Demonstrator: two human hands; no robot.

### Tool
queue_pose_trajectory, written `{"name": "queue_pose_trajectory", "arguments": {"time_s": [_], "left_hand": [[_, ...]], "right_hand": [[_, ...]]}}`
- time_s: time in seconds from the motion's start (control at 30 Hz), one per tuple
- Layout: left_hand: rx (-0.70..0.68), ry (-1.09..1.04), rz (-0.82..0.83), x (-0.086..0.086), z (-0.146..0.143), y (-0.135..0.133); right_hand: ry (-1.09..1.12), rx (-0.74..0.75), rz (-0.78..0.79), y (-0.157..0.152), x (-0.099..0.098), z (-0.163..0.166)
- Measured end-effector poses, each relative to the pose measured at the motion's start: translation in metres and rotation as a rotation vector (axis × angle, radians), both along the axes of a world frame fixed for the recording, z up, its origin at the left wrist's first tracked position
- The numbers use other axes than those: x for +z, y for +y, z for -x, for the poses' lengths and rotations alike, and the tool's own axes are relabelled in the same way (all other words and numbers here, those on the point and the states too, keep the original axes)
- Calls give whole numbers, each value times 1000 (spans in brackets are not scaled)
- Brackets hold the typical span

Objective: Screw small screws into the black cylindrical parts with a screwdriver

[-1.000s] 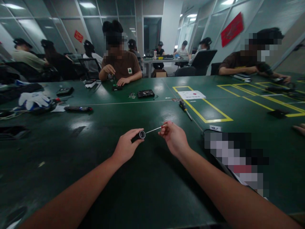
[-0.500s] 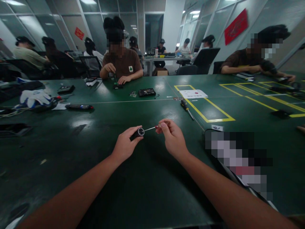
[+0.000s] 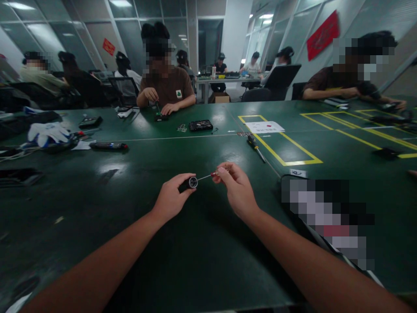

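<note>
My left hand (image 3: pixel 170 195) is closed around a short black cylinder (image 3: pixel 184 184), whose round, silver-rimmed end (image 3: pixel 193 182) faces toward me and to the right. Between thumb and fingers, my right hand (image 3: pixel 237 187) pinches a small screwdriver (image 3: pixel 214 174) with a red, partly clear handle. Its thin metal shaft (image 3: pixel 204 177) points left, and the tip is at the cylinder's rim; whether it reaches inside I cannot tell. Both hands are raised above the green table (image 3: pixel 202 265).
Beyond my hands lie a black-and-yellow screwdriver (image 3: pixel 256 148), a white paper (image 3: pixel 264 127) and a black device (image 3: pixel 200 125). White gloves (image 3: pixel 48 134) and a dark tool (image 3: pixel 109 146) rest at left. A black-edged case (image 3: pixel 293 213) is at right. A person (image 3: pixel 169 87) works opposite.
Both hands stay nearly in place, still holding the cylinder and the small screwdriver. The cylinder's open end has turned slightly more toward me.
</note>
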State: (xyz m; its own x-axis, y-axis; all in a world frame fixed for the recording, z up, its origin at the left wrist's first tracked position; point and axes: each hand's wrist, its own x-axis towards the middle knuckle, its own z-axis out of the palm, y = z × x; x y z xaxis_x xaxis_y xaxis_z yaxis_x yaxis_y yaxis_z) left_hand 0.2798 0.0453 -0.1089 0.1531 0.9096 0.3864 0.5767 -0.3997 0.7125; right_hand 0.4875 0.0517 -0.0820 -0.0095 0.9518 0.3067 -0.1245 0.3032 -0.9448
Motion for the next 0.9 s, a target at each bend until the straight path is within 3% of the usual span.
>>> {"name": "queue_pose_trajectory", "arguments": {"time_s": [0.27,0.43,0.53,0.67,0.9], "left_hand": [[-24,-10,-46,-2,4,1],[-53,14,-80,0,3,1],[-38,30,-56,1,1,1],[-27,40,-35,1,0,2],[-12,24,-29,1,1,2]], "right_hand": [[-7,-33,17,4,-7,2],[358,98,430,20,-15,-4],[377,10,320,23,-16,-5],[160,-67,136,19,-16,-2],[-30,-35,29,11,-10,-1]]}}
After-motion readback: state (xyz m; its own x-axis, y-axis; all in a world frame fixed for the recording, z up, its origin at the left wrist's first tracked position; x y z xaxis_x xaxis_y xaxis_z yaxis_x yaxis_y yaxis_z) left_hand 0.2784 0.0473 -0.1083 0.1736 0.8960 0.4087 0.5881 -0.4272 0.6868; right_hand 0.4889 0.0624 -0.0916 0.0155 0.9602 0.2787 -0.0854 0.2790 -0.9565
